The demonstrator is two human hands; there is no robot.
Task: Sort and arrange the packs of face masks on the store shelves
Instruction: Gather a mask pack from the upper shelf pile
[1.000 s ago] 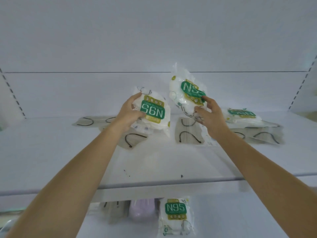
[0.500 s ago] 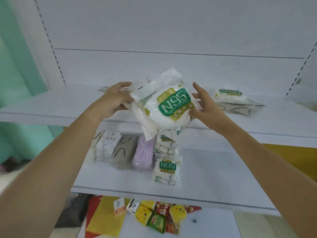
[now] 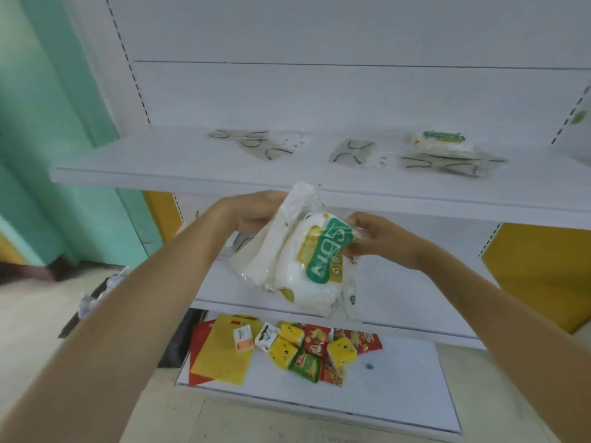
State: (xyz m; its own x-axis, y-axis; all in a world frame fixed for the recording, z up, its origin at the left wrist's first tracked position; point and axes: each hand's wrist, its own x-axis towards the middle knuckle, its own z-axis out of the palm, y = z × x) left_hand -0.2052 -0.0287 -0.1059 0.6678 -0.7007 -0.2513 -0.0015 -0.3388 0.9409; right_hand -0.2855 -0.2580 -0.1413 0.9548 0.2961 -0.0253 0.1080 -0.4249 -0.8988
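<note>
The bundle of N95 packs (image 3: 313,282) is held in the air just in front of the front edge of the upper shelf (image 3: 160,164) and above the middle shelf (image 3: 409,298), both part of a white shelving unit (image 3: 319,33). A green wall (image 3: 48,123) stands to the unit's left. The bottom shelf (image 3: 399,394) carries a yellow sheet (image 3: 224,356) and, just beside it, a heap of snack packets (image 3: 303,350) in yellow, red and green. The bundle is tilted, its green label running up toward the right; at least two packs are stacked in it. The left hand (image 3: 256,212) grips the bundle's upper left from behind, its fingers curled round the plastic, tips hidden. The right hand (image 3: 380,241) pinches the upper right edge between thumb and curled fingers. On the upper shelf, flat grey packs (image 3: 252,143) lie in three separate spots, and a single N95 pack (image 3: 441,140) rests on top of the rightmost grey pack (image 3: 447,163), near the shelf's right end.
</note>
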